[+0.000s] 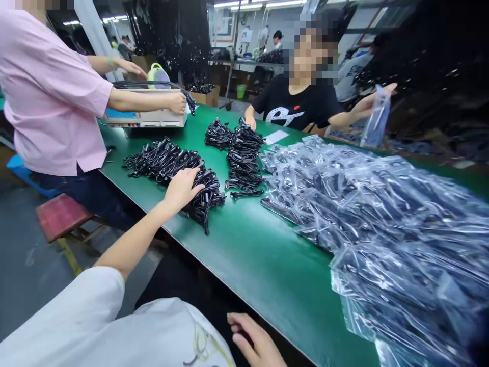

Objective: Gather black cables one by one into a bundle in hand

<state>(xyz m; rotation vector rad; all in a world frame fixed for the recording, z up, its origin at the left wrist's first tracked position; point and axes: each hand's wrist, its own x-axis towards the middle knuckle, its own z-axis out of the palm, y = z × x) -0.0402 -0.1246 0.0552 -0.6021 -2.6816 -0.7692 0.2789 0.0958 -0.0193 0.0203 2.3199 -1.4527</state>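
My left hand [181, 191] rests on a heap of bundled black cables [160, 160], fingers stretched out and holding nothing I can see. Low in the view, my right hand [255, 341] hovers near my lap by the table's edge. Its fingers are loosely bent and apart from the thumb, with nothing between them. A second stack of bundled black cables [244, 158] lies just beyond the first. Many clear plastic bags [367, 199] with dark cables inside cover the table's right side.
The green table [244, 255] runs diagonally. A co-worker in pink [57, 97] holds long black cables over a white machine [153, 120]. Opposite, a co-worker in black [301, 104] holds up a clear bag [377, 117]. A red stool [64, 216] stands at left.
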